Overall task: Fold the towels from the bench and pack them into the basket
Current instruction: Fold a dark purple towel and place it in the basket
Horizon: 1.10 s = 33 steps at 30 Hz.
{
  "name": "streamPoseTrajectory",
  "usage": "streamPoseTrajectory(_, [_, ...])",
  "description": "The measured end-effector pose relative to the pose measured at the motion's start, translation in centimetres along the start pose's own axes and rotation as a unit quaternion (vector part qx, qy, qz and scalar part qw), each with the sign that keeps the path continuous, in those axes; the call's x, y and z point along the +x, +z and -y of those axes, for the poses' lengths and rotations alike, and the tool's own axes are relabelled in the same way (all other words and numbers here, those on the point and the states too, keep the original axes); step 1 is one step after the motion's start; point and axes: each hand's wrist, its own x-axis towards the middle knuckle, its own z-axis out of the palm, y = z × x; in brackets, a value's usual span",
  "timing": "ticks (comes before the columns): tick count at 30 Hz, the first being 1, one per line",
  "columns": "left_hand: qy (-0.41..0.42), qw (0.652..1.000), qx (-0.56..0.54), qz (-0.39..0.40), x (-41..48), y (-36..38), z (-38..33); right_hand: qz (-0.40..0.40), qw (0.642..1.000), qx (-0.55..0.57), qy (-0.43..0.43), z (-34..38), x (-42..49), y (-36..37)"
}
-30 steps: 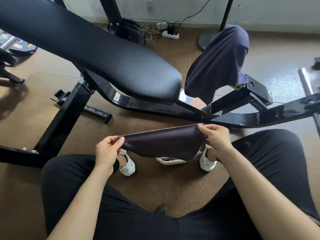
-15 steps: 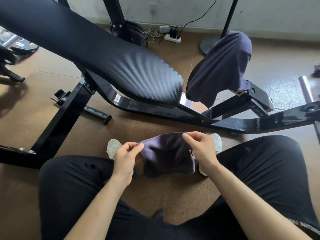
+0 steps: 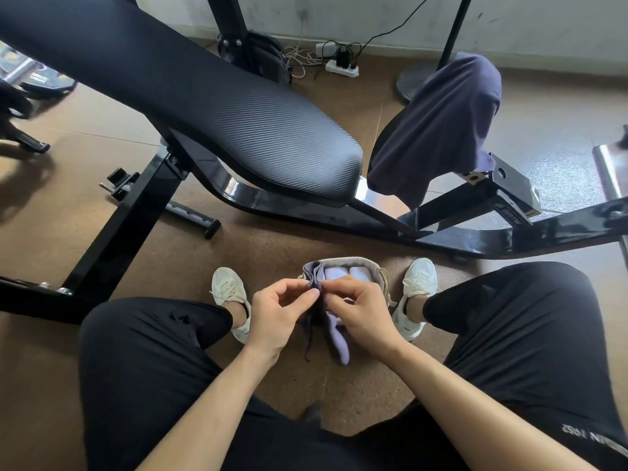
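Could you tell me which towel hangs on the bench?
The big dark navy towel at its right end; left hand and right hand pinch the purple towel; pale towels sit in the basket.

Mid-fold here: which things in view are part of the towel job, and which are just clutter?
Job: folded towel, pinched by left hand and right hand; basket between the feet, lighter towels inside; dark towel draped on the bench.
Lying about: power strip, black bag, round stand base, beyond the bench.
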Motion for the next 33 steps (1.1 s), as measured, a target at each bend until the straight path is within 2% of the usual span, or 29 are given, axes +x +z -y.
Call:
streamPoseTrajectory(6, [0.054,0.998,0.041,-0.010,-0.1,-0.5,0.1,0.079,0.996,-0.022,-0.034,0.1,0.0,-0.1])
streamPoseTrajectory(9, [0.080,0.995,0.061,-0.001,0.2,-1.3,0.2,0.009,0.998,-0.040,-0.038,-0.1,0.7,-1.1])
streamPoseTrajectory(11, [0.086,0.994,0.060,0.023,0.1,-1.8,-0.2,-0.040,0.998,-0.053,-0.012,-0.6,1.7,-1.9])
streamPoseTrajectory(12, [0.089,0.994,0.058,0.039,0.0,-2.1,-0.4,-0.040,0.998,-0.053,0.015,-1.0,2.2,-2.3])
streamPoseTrajectory(16, [0.089,0.992,0.014,0.087,0.0,-3.0,-1.3,0.046,0.992,-0.052,0.109,-2.4,3.4,-3.5])
streamPoseTrajectory(19, [0.089,0.991,-0.006,0.096,0.0,-3.3,-1.5,0.117,0.989,-0.023,0.087,-2.7,3.9,-3.4])
streamPoseTrajectory(23, [0.078,0.995,-0.004,0.057,0.2,-3.9,-1.6,0.124,0.990,0.006,0.060,-2.5,4.0,-3.7])
streamPoseTrajectory(26, [0.063,0.998,0.023,-0.002,0.7,-4.5,-1.4,0.132,0.989,0.000,0.066,-1.7,4.2,-4.9])
streamPoseTrajectory(28, [0.045,0.998,0.027,-0.039,0.9,-4.6,-1.2,0.140,0.987,0.043,0.070,-1.2,4.3,-5.6])
streamPoseTrajectory(33, [0.022,0.995,0.067,-0.076,1.1,-4.4,-0.9,0.089,0.992,0.086,0.037,-0.3,3.6,-5.5])
